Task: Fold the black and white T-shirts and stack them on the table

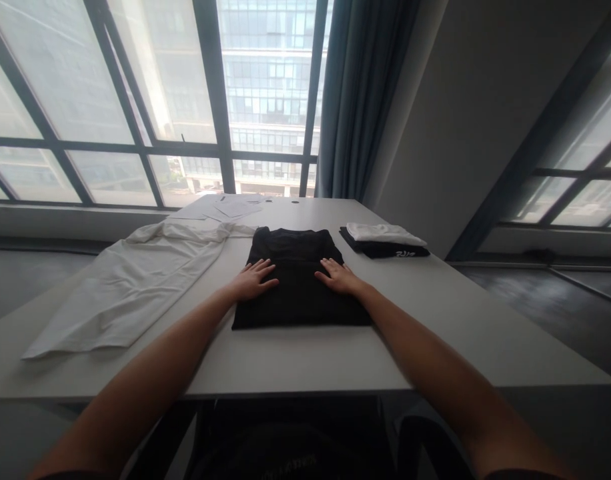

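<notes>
Left hand [253,280] and right hand [339,276] flat, fingers spread, gripping nothing, pressing folded black garment [298,283] near table [285,360] front edge, centre; best smoothed outward evenly, keeping edges square.

White print on the folded black garment [385,251] at the table's right side, too small to read; nothing else legible.

**White table and its load**

White table [435,320], set before the windows. Centre: folded black garment [298,293]. Left: white garment [130,287], spread flat. Far edge: loose paper sheets [225,208]. Right: small stack, folded white garment [383,233] lying on a folded black one [385,251].
</notes>
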`<state>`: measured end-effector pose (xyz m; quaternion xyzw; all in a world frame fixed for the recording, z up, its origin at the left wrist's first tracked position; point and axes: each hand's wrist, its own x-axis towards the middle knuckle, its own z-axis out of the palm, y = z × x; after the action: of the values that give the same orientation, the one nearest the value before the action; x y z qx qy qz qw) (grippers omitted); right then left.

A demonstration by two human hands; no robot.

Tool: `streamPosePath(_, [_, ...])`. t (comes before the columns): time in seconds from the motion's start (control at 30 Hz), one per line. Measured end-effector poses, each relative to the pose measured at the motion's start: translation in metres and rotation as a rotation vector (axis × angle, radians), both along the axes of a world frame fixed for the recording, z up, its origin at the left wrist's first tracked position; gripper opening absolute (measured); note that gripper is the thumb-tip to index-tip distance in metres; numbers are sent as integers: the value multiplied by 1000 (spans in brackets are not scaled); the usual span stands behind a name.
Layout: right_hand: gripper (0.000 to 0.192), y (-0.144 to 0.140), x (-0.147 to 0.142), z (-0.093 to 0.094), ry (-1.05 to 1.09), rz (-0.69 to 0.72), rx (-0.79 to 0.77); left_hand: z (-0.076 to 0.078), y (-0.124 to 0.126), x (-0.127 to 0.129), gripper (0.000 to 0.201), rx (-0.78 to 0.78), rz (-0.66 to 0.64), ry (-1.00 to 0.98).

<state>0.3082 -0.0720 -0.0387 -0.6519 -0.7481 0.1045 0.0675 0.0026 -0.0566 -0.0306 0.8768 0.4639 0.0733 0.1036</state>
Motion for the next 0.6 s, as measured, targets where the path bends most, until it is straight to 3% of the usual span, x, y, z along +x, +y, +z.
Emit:
streamPosePath(0.17, [78,2,21,3,-2,-94,-39,-3,13,-14,84,-47,121,-14])
streamPosePath(0.6, [76,8,49,5,63,-14,-13,-2,17,-18,87,-42,246,8])
